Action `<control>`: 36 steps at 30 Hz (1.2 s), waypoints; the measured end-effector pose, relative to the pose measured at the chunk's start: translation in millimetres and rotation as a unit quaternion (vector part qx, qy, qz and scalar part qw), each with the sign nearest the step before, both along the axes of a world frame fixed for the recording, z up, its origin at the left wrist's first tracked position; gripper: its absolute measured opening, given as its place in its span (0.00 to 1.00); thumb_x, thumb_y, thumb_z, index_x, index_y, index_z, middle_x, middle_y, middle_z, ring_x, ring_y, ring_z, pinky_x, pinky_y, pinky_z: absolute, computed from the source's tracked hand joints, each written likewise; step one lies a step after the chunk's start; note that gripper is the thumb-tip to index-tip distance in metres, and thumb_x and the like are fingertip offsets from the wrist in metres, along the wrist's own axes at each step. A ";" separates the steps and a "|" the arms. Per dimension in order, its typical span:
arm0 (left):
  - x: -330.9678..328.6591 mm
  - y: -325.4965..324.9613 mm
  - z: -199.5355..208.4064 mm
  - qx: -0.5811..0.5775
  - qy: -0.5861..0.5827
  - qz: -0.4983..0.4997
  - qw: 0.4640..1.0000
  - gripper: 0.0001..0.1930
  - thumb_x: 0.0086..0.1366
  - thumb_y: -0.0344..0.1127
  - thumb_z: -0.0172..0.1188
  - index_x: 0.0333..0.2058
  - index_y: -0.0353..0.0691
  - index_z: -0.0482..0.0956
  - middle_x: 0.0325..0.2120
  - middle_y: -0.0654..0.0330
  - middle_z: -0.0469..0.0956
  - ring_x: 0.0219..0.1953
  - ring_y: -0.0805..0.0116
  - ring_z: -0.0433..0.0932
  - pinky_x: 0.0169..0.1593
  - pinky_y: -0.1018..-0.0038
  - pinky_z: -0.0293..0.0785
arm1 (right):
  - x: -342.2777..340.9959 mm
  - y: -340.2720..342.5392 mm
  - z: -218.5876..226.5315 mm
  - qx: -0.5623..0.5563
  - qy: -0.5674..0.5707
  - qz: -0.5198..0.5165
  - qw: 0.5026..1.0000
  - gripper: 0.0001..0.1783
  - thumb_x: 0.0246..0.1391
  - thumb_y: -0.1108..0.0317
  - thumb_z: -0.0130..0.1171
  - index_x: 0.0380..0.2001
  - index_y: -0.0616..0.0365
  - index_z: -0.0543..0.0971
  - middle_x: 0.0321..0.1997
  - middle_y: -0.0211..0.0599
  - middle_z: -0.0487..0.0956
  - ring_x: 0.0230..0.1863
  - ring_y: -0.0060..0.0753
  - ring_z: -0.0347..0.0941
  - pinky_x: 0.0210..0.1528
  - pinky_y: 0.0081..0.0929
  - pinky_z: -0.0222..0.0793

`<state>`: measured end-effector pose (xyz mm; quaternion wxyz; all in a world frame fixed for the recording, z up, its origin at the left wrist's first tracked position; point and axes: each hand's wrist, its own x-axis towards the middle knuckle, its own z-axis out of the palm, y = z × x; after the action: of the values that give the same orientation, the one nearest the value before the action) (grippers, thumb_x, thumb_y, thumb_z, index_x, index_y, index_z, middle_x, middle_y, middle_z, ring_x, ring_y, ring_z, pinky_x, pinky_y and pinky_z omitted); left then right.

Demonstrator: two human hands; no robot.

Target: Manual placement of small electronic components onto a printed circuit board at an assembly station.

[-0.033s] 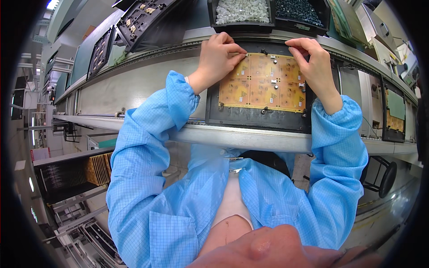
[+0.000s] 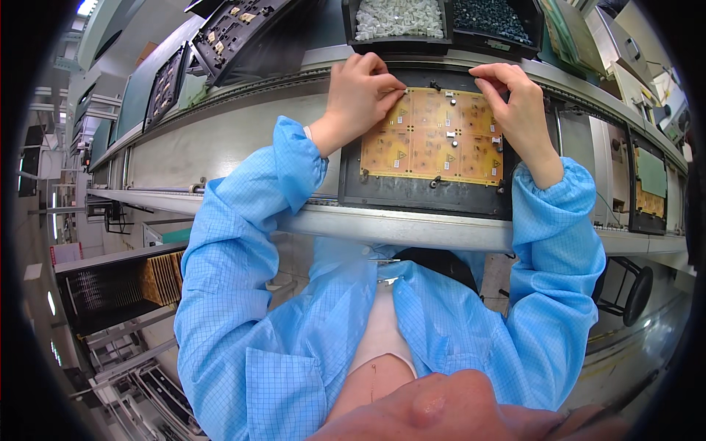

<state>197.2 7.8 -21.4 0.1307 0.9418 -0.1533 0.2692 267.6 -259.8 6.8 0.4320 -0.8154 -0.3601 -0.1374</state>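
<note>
While both arms reach forward, the left hand [image 2: 360, 92] presses bunched fingers onto a yellow circuit board's [image 2: 434, 140] top-left corner; the right hand [image 2: 515, 99] pinches its top-right edge.

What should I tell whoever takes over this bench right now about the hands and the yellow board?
Left hand: fingers pinched at the top left corner of the yellow circuit board; whether they hold a part cannot be told.
Right hand: fingertips pressing at the board's top right edge.
The board lies flat in a black carrier tray on the conveyor rail.
Done: a few small components already sit on the board.
Left: most positions on the board look unfilled.
Bins of white parts and dark parts stand just behind.
</note>
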 end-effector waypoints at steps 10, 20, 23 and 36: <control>-5.2 -29.0 15.7 0.404 -0.129 -0.092 0.901 0.06 0.47 0.37 0.59 0.18 0.44 0.81 0.24 0.64 0.70 0.37 0.64 0.69 0.47 0.65 0.63 | -5.9 -3.1 -6.1 0.018 0.088 0.003 0.996 0.10 0.60 0.73 0.60 0.44 0.61 0.82 0.36 0.32 0.82 0.34 0.20 0.77 0.38 0.19 0.72; 26.1 -20.8 4.5 0.086 0.040 -0.051 0.994 0.03 0.51 0.31 0.61 0.21 0.44 0.82 0.27 0.63 0.76 0.37 0.63 0.76 0.41 0.66 0.70 | -6.7 -29.3 -3.3 0.090 0.382 0.067 0.917 0.13 0.61 0.67 0.63 0.46 0.63 0.81 0.37 0.30 0.83 0.39 0.17 0.76 0.46 0.18 0.71; 33.4 -20.4 8.6 0.172 0.004 -0.129 0.977 0.02 0.51 0.31 0.62 0.23 0.46 0.82 0.29 0.63 0.77 0.39 0.63 0.76 0.42 0.67 0.71 | -5.7 -31.4 -2.1 0.093 0.389 0.072 0.914 0.13 0.61 0.68 0.63 0.46 0.63 0.81 0.38 0.29 0.83 0.40 0.17 0.76 0.47 0.18 0.71; 27.5 -33.1 22.8 0.216 -0.108 -0.044 0.969 0.03 0.55 0.32 0.58 0.27 0.43 0.80 0.33 0.63 0.74 0.40 0.64 0.75 0.42 0.70 0.68 | -5.8 -33.9 -8.3 0.201 0.556 0.147 0.793 0.16 0.62 0.70 0.62 0.52 0.64 0.79 0.43 0.36 0.83 0.41 0.22 0.78 0.50 0.24 0.77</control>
<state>224.7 -25.3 1.4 -0.0808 0.9053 -0.2627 0.3238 261.8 -293.8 -1.5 0.7265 -0.5838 -0.1380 0.3351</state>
